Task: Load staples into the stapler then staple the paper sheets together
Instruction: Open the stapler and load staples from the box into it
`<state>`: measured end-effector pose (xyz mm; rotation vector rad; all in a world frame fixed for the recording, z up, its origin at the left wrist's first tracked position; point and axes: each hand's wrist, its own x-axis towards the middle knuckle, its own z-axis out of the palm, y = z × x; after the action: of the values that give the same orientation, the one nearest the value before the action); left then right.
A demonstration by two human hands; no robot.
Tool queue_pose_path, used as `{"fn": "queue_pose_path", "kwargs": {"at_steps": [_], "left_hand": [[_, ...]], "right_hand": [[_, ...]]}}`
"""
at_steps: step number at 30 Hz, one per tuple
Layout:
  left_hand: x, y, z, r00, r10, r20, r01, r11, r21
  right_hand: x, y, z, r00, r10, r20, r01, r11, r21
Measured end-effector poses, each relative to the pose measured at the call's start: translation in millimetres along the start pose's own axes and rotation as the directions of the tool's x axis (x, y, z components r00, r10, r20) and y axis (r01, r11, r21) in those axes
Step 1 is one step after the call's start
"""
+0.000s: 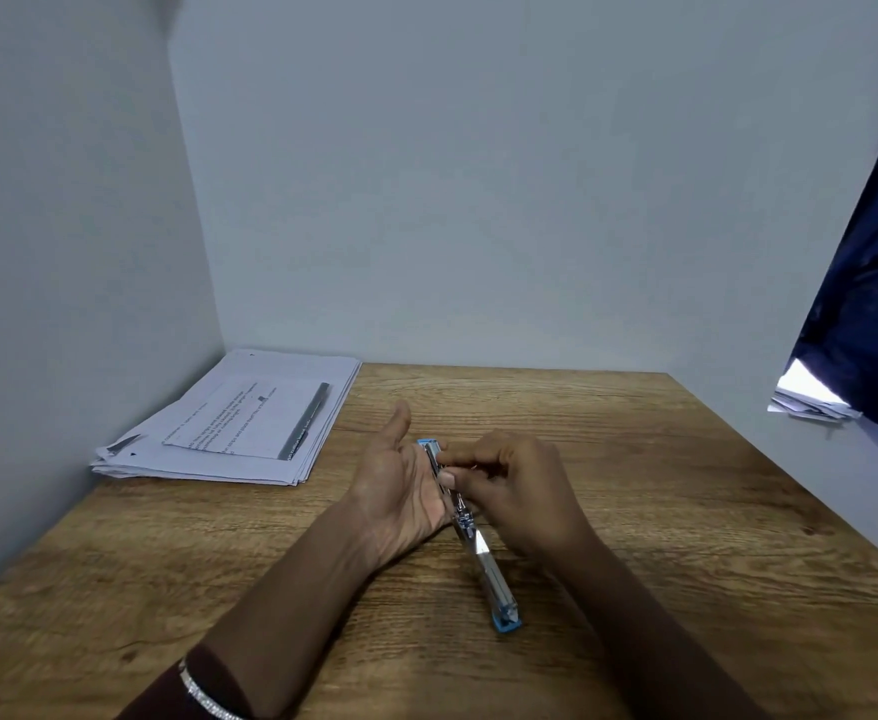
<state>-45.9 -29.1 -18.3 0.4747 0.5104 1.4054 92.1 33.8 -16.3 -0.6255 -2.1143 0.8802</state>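
Stapler of blue plastic and silver metal (483,558), swung open flat, lay slanted over the brown wood-grain table (660,511), between the two hands. The left hand (400,485) cradled its far half against the upturned palm, thumb raised; its fingers were hidden, so their curl could not be told. The right hand (525,491), fingers curled, pinched at the stapler's metal channel. A stack of white printed paper sheets (270,366) sat in the far left corner, well apart, a grey pen (308,420) lying on it.

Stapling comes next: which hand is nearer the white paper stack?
Left. The left hand lies right of the white paper stack, the right hand farther right, past the blue stapler.
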Motion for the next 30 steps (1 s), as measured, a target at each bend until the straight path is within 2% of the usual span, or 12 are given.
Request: {"fn": "queue_pose_path", "kwargs": {"at_steps": [4, 6, 8, 11, 14, 16, 18, 20, 22, 24, 30], "left_hand": [[1.5, -0.8, -0.4, 0.996, -0.015, 0.083, 0.009, 0.998, 0.066], [3.9, -2.1, -0.9, 0.999, 0.001, 0.052, -0.006, 0.995, 0.099], [6.4, -3.8, -2.5, 1.0, 0.02, -0.005, -0.019, 0.993, 0.113], [7.2, -3.5, -3.2, 0.999, 0.04, -0.017, -0.037, 0.992, 0.12], [5.9, 2.9, -3.7, 0.994, 0.108, -0.025, -0.109, 0.993, -0.043], [5.9, 9.6, -7.6, 0.987, 0.15, -0.063, -0.157, 0.981, -0.117], [6.3, 13.3, -11.3, 0.983, 0.165, -0.087, -0.178, 0.966, -0.185], [8.1, 15.0, -15.1, 0.977, 0.188, -0.103, -0.208, 0.947, -0.246], [6.2, 16.0, -13.5, 0.974, 0.192, -0.116, -0.217, 0.941, -0.258], [4.9, 15.4, -11.6, 0.975, 0.191, -0.116, -0.216, 0.939, -0.269], [3.9, 0.5, 2.8, 0.987, 0.153, -0.038, -0.156, 0.985, -0.078]], "right_hand": [[-0.3, 1.2, 0.3, 0.987, 0.152, -0.044, -0.141, 0.972, 0.186], [0.5, 2.9, -0.5, 0.98, 0.197, -0.037, -0.183, 0.955, 0.234], [0.1, 3.8, -0.3, 0.978, 0.206, -0.013, -0.198, 0.955, 0.22], [-0.6, 1.0, -4.5, 0.981, 0.192, 0.036, -0.195, 0.945, 0.264], [0.1, 0.3, -20.4, 0.991, 0.125, 0.055, -0.133, 0.972, 0.194], [-1.7, 0.2, -32.7, 0.988, 0.074, 0.139, -0.088, 0.991, 0.103], [-6.0, -1.0, -39.3, 0.949, 0.056, 0.309, -0.091, 0.991, 0.1], [-7.2, -1.8, -39.0, 0.911, 0.039, 0.41, -0.077, 0.994, 0.077], [-6.0, -2.5, -35.5, 0.92, -0.012, 0.393, -0.011, 0.998, 0.055], [-5.0, -4.9, -31.5, 0.941, -0.036, 0.337, -0.002, 0.994, 0.114], [-6.3, -0.8, -11.8, 0.997, -0.008, 0.08, -0.018, 0.95, 0.31]]}}
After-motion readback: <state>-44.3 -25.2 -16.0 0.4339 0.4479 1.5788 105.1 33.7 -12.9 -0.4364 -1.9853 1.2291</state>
